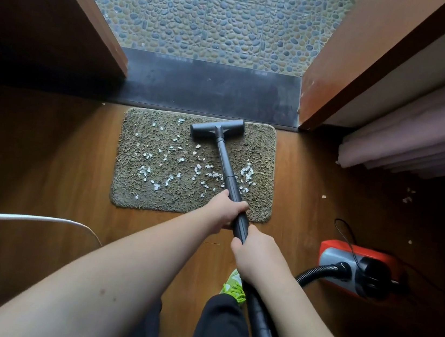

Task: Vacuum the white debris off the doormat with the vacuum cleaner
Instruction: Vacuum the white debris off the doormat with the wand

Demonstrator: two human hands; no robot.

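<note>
On the wooden floor (49,145) just inside an open doorway lies the doormat (128,190), a shaggy olive-brown rectangle whose far edge sits close against the dark threshold (211,90). At far left a white cord (25,217) curves across the boards, well apart from the mat. White debris (160,160) is scattered over the mat's left and middle parts and thickens into a cluster toward its right side, while the strip along the near edge looks nearly bare. The left hand (226,208) is wrapped around the dark wand (225,163) of the vacuum cleaner, over the mat's near edge, and the wand runs up from it to the floor head (216,128), which rests flat on the mat's far edge, right of centre. The right hand (255,253) is closed around the same tube just behind the left, nearer the body, over the bare floor. Below it a green shoe (234,286) shows beside dark trouser legs. Further right the ribbed hose (315,274) loops to the red and grey canister (355,265) standing on the floor, with a few white flecks (408,197) lying beyond it and folded pinkish curtains (416,148) hanging beside the door frame.
</note>
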